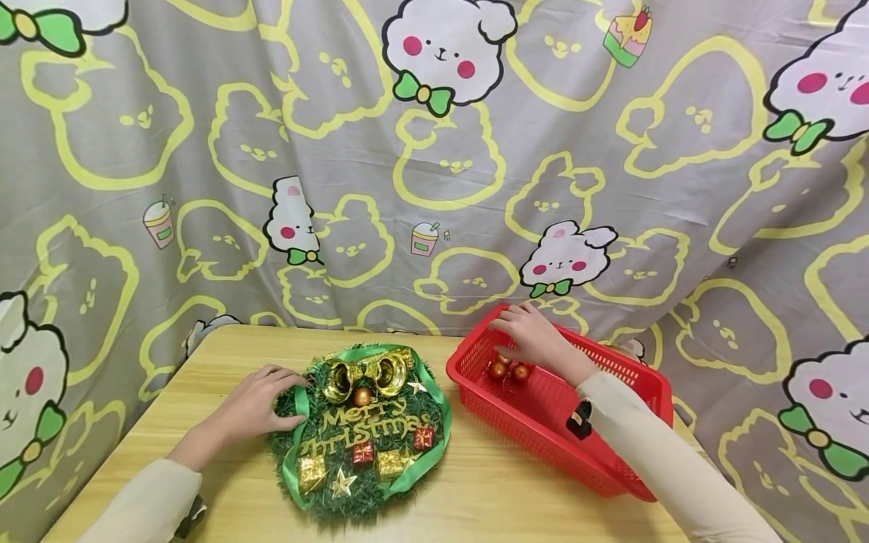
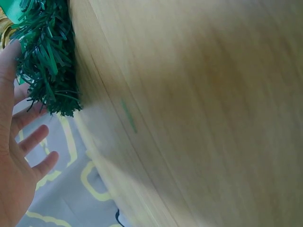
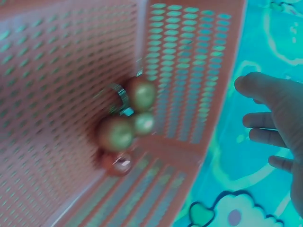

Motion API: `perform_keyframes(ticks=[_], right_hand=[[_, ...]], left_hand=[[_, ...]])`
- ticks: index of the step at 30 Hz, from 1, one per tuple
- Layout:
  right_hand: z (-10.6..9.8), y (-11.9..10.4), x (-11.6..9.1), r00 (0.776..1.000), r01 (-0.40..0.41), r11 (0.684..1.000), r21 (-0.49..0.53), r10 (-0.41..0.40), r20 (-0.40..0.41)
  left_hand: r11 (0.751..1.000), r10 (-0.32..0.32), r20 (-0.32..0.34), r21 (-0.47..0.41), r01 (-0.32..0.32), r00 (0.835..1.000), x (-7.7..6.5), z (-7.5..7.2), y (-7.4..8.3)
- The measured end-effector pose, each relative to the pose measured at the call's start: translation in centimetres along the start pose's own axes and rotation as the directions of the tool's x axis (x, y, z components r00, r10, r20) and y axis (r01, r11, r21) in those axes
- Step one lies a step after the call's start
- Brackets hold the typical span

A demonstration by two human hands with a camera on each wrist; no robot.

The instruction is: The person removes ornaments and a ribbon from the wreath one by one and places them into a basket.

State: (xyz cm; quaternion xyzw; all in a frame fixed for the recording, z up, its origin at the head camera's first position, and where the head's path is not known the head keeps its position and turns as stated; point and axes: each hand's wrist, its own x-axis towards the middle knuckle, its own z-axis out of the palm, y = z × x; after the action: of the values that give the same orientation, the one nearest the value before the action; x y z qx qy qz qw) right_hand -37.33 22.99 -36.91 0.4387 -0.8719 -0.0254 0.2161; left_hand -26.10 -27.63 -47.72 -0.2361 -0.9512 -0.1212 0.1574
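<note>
A green tinsel wreath [image 1: 353, 509] lies flat on the table, with gold bells [image 1: 390, 375], a copper-coloured ball [image 1: 363, 397], gold "Merry Christmas" lettering [image 1: 370, 426], small gift boxes, stars and a green ribbon [image 1: 441, 445]. My left hand [image 1: 261, 400] rests at its left edge, fingers loosely spread; the left wrist view shows thumb and fingers beside the tinsel [image 2: 47, 61]. Over the far left corner of a red perforated basket [image 1: 543, 452] hovers my right hand [image 1: 532, 335]. Its fingers are extended and hold nothing in the right wrist view. Several shiny balls [image 3: 116, 135] lie below in the basket.
A light wooden table [image 1: 231, 490] carries the wreath and the basket, which stands to the right at a slant. A grey curtain [image 1: 366, 151] printed with cartoon animals hangs close behind the table and down both sides. A thin green strand [image 2: 129, 116] lies on the wood.
</note>
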Motion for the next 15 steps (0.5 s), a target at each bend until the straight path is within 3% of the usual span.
perform_keyframes(ticks=[7,15], right_hand=[[-1.5,-1.9,2.4,0.995,0.025,1.000,0.008,-0.024,-0.094],[-3.3,-5.0,5.1,0.989,0.069,0.996,0.060,-0.061,-0.134]], left_hand=[[1.000,0.006,-0.001,0.007,-0.006,1.000,0.0,0.0,0.1],[1.000,0.007,-0.008,0.003,-0.007,1.000,0.0,0.0,0.1]])
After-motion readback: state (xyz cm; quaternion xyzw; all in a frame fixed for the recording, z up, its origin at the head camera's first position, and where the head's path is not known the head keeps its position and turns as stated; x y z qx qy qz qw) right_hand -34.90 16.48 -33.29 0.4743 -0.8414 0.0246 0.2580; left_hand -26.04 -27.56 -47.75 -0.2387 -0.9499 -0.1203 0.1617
